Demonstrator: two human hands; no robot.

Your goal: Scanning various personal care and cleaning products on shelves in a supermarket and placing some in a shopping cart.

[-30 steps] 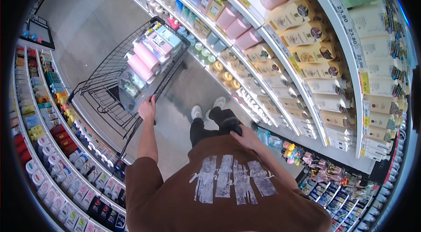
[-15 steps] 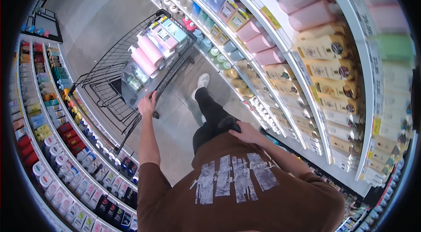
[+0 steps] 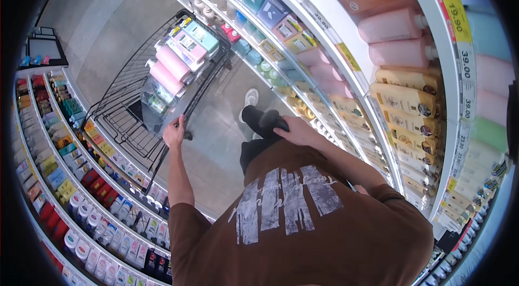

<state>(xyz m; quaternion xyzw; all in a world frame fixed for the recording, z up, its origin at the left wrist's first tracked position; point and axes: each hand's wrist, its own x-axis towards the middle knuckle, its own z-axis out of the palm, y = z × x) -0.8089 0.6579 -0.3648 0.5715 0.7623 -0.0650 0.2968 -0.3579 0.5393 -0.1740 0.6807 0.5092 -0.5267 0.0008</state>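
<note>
A black wire shopping cart (image 3: 201, 89) stands ahead and to the left. My left hand (image 3: 173, 132) is closed at its near side, beside the rim. Inside the cart lie two pink pump bottles (image 3: 172, 63), a white and pink pack (image 3: 187, 50), a pale green pack (image 3: 201, 36) and a clear plastic bag (image 3: 155, 101) with green-marked items. In front of my waist, my right hand (image 3: 296, 130) is wrapped round a dark rounded object (image 3: 272, 120). Its exact kind is unclear, and my fingers hide part of it.
On the right, tall white shelves (image 3: 359, 82) hold pink bottles (image 3: 390, 25) and cream-yellow bottles (image 3: 403, 98). Curved lower shelving (image 3: 65, 175) with many small packages runs along the left. Grey floor (image 3: 100, 27) stretches past the cart. My white shoe (image 3: 250, 98) shows beside the cart.
My right hand has lifted away from the hip, up and left, with the dark object. The cart and its contents appear shifted slightly left, and the left hand a little lower.
</note>
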